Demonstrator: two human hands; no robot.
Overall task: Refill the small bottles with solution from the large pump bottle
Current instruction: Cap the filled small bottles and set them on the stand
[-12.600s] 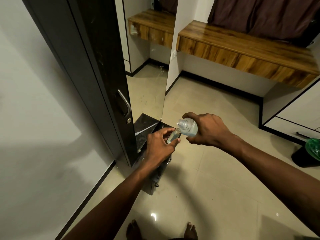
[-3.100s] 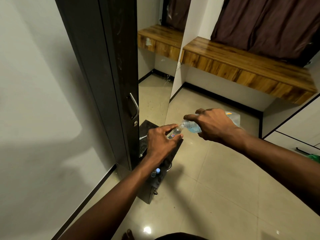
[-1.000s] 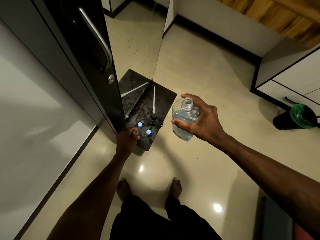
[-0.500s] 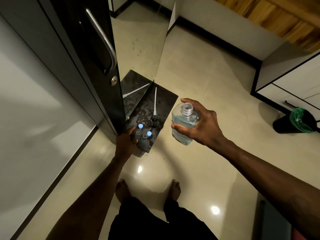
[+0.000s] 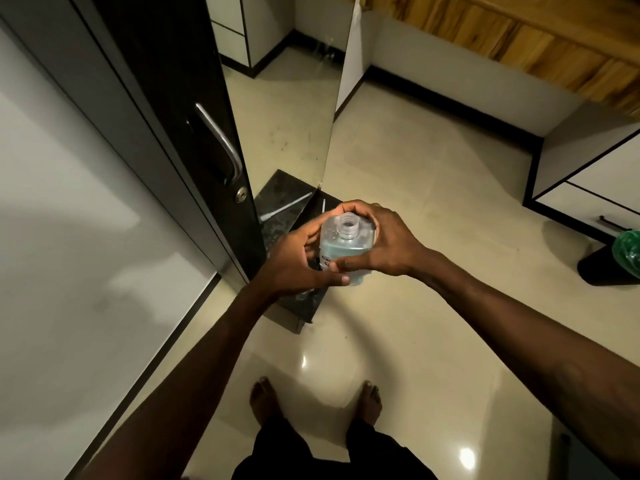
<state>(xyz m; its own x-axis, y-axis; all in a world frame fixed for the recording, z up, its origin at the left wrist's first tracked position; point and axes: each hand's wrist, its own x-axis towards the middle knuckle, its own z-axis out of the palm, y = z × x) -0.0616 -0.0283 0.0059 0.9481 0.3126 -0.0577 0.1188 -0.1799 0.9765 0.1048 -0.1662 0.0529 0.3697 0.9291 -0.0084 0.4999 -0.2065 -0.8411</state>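
The large clear bottle point(image 5: 346, 242) holds pale blue liquid and stands upright in the air, its threaded neck open with no pump on it. My right hand point(image 5: 388, 244) grips it from the right side. My left hand point(image 5: 294, 263) wraps its left side, thumb under the lower front. Both hands hover above the low dark stand point(image 5: 306, 304). The white pump tube point(image 5: 323, 204) lies on the stand's far end. The small bottles are hidden behind my hands.
A dark wardrobe door with a metal handle point(image 5: 221, 142) stands to the left, with a mirror panel point(image 5: 294, 109) beside it. A bin with a green liner point(image 5: 620, 261) sits at the right. My bare feet point(image 5: 265, 398) stand on the tiled floor.
My left hand left the small bottles on the stand and rose to the large bottle. The right hand brought the bottle slightly left, over the stand.
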